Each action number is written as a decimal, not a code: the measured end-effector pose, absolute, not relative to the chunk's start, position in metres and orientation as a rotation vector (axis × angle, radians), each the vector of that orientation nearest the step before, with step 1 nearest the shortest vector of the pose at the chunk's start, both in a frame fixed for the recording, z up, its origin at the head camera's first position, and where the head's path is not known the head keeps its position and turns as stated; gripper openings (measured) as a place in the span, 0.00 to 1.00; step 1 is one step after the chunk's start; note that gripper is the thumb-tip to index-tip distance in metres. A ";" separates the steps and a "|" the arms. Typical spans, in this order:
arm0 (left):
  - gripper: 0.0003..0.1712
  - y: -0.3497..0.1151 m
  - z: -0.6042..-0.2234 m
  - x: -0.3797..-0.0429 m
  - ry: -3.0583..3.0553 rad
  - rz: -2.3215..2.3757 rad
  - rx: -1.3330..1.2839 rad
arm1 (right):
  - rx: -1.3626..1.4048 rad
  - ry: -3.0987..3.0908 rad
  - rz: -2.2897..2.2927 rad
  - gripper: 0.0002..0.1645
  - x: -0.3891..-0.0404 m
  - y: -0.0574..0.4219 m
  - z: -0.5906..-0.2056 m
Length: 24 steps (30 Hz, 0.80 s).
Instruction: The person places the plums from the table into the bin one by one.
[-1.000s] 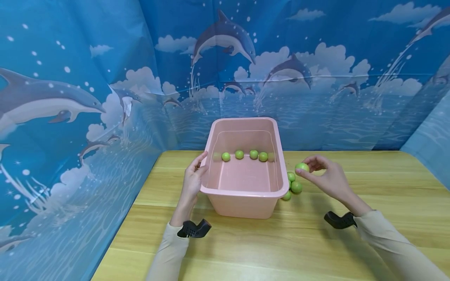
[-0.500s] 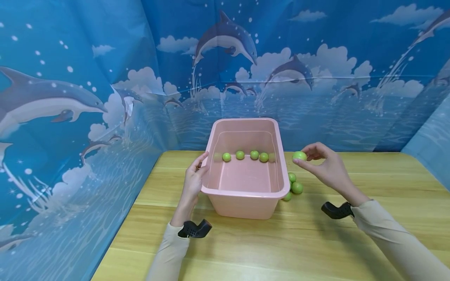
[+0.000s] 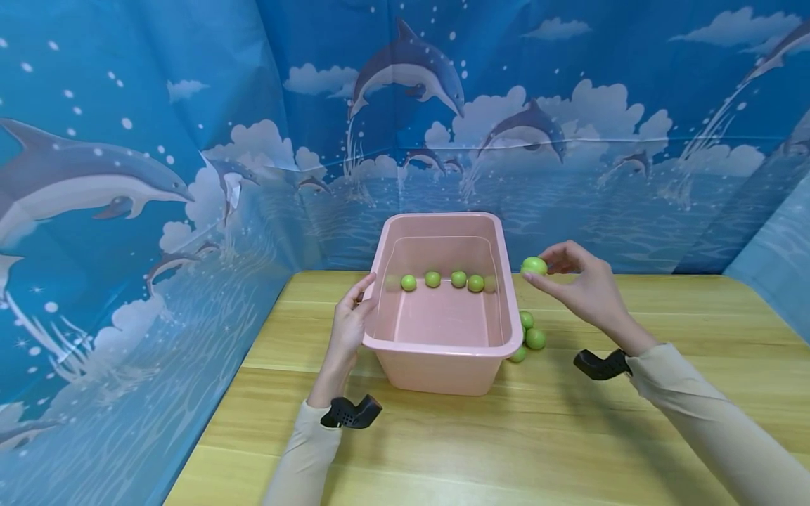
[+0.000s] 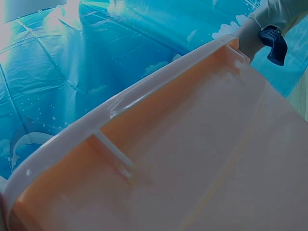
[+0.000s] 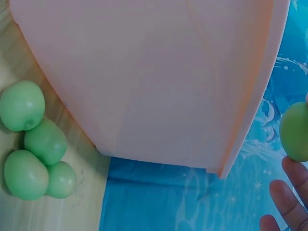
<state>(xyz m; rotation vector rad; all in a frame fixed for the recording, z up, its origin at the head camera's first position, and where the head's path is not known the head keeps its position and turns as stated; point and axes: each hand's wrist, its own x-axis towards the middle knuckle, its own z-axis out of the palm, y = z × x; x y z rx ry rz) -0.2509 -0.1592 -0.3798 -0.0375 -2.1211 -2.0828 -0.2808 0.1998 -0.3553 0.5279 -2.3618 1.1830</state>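
Observation:
In the head view a pink plastic tub [image 3: 441, 368] stands on the table, with several small round green fruits [image 3: 458, 279] along the far end of its floor. My left hand [image 3: 346, 325] holds the tub's left rim, thumb and fingers at the edge. My right hand [image 3: 585, 282] pinches one green fruit [image 3: 534, 266] between thumb and fingertips, in the air just right of the tub's right rim. The right wrist view also shows this held fruit [image 5: 294, 131] at its edge. Below it, a cluster of green fruits [image 5: 26, 174] lies on the table against the tub's right side.
The wooden table [image 3: 418, 450] reaches back to a blue dolphin-print backdrop [image 3: 601, 204], which also covers the left side. Black cameras [image 3: 350, 412] are strapped to both wrists.
My right hand has raised the green fruit off the cluster beside the tub, moving up and slightly left. My left hand and the tub have stayed in place.

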 end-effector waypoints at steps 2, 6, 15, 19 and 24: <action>0.25 -0.159 -0.380 -0.251 -2.120 -2.085 -0.040 | 0.534 -2.368 1.175 0.18 -0.283 0.198 -0.353; 0.25 -0.158 -0.378 -0.250 -2.111 -2.091 -0.042 | 0.547 -2.377 1.148 0.19 -0.288 0.196 -0.348; 0.24 -0.157 -0.378 -0.250 -2.112 -2.087 -0.030 | 0.563 -2.377 1.117 0.21 -0.300 0.188 -0.341; 0.24 -0.157 -0.378 -0.250 -2.110 -2.088 -0.031 | 0.575 -2.369 1.126 0.21 -0.306 0.184 -0.338; 0.24 -0.157 -0.378 -0.251 -2.106 -2.090 -0.030 | 0.582 -2.378 1.140 0.21 -0.315 0.179 -0.335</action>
